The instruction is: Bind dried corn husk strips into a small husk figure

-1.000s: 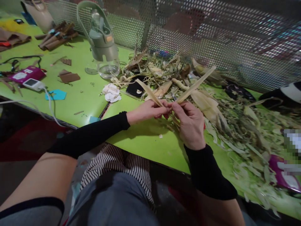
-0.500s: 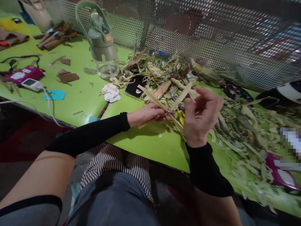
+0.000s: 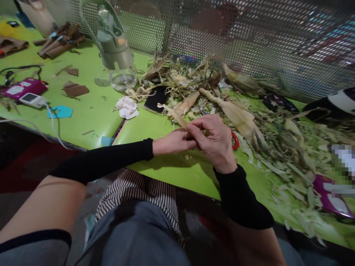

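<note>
My left hand point(image 3: 174, 141) and my right hand point(image 3: 215, 140) meet over the front of the green table point(image 3: 91, 111), both in black sleeves. Both are closed on a dry corn husk strip point(image 3: 173, 112) that sticks up and to the left from between the fingers. My right hand lies partly over the left one's fingertips. Just behind my right hand a red-handled tool point(image 3: 235, 140) shows on the table. A heap of corn husks point(image 3: 194, 83) lies right behind the hands, with a husked corn ear point(image 3: 238, 116) on it.
A water bottle with a green lid point(image 3: 116, 48) stands at the back left, a crumpled white tissue point(image 3: 127, 107) near it. A pink device and white charger point(image 3: 26, 92) lie far left. Perforated metal mesh point(image 3: 249, 44) walls the back. Husk scraps point(image 3: 291, 166) cover the right side.
My right hand, lifted and open half a second ago, has come back down onto the strip at my left hand. The second strip that stuck up to the right is no longer seen.
</note>
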The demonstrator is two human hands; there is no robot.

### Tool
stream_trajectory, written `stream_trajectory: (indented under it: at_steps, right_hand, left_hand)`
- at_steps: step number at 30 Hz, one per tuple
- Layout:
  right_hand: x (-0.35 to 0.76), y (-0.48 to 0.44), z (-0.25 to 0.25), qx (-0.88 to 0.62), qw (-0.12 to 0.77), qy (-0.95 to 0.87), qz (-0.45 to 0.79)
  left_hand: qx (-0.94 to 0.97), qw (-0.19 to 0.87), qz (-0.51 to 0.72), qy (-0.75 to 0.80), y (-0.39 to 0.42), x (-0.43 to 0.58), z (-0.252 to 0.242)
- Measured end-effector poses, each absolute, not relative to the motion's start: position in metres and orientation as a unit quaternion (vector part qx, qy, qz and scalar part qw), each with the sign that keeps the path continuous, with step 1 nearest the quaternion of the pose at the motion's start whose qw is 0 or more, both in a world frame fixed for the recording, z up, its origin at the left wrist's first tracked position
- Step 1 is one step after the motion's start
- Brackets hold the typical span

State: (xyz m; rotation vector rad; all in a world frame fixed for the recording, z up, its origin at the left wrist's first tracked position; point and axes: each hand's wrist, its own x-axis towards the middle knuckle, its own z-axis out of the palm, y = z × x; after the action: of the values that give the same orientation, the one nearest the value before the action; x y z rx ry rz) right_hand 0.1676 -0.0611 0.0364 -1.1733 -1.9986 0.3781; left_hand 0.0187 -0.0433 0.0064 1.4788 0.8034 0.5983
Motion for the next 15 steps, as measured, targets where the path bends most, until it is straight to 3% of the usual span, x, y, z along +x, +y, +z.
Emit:
stream_trajectory:
  at_steps: [6,12,15]
  right_hand:
    - [0.183,-0.056,0.036,-0.527,0.509,-0.679,0.041]
    - [0.187,-0.052,0.033,-0.524,0.4,-0.746,0.088]
    - [0.185,-0.054,0.03,-0.513,0.401,-0.751,0.109]
  left_hand:
    - [0.5,0.753,0.341,0.26,-0.034,0.018,0.012]
    - [0.401,0.745,0.448,0.287,-0.027,0.014,0.01]
    - [0.425,0.735,0.446,0.283,-0.027,0.012,0.012]
